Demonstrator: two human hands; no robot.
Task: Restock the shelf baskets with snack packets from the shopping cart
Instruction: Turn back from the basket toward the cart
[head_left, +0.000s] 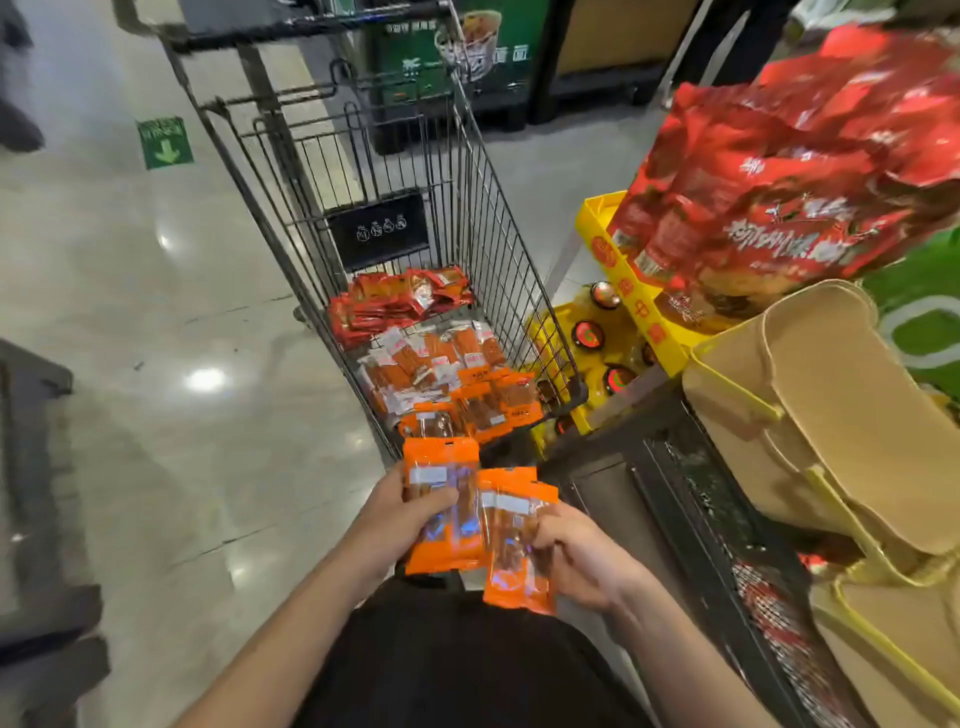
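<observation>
A wire shopping cart (483, 218) stands ahead of me on the floor. Its bed holds red snack packets (400, 301) at the far end and orange ones (467, 395) nearer me. My left hand (400, 514) grips an orange packet (441, 499) just in front of the cart's near end, thumb across its front. My right hand (576, 556) holds a small fanned stack of the same orange packets (519, 551) beside it. To the right a black mesh shelf basket (727, 525) shows red packets through its side.
Large red bags (779, 171) are piled on a yellow display tray (639, 306) at right. Tan cardboard boxes (841, 415) sit over the mesh basket. Jars (589, 332) stand on the yellow shelf below. A dark fixture (36, 493) is at far left; polished floor lies between.
</observation>
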